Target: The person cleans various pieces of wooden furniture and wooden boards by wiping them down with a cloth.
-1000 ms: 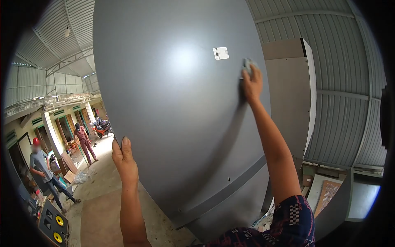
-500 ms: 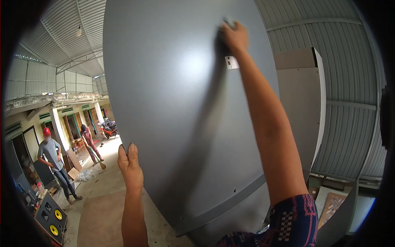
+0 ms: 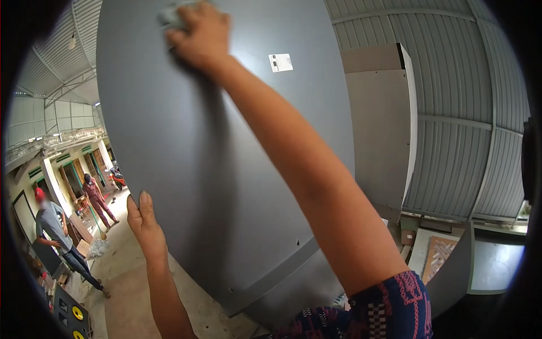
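Note:
A tall grey panel [image 3: 169, 141] fills the middle of the view, with a small white label [image 3: 280, 62] on its upper right. High on the panel, my right hand [image 3: 202, 35] is closed on a grey-green cloth [image 3: 172, 17], pressed against the surface and slightly blurred. My left hand [image 3: 147, 229] grips the panel's left edge low down, thumb on the front face and fingers wrapped behind it. Near the bottom, a grey strip [image 3: 276, 277] crosses the panel, with small holes just above it.
At the left stand a person in a red cap [image 3: 56, 229] and a person with a broom [image 3: 97, 200]. A speaker [image 3: 70, 313] sits at the lower left. Behind the panel on the right is a tall cabinet [image 3: 378, 124]; a grey box-like unit [image 3: 497, 260] stands lower right.
My right hand has moved left and up across the panel with the cloth. The view has turned, so the panel and label appear further left. My left hand still holds the edge.

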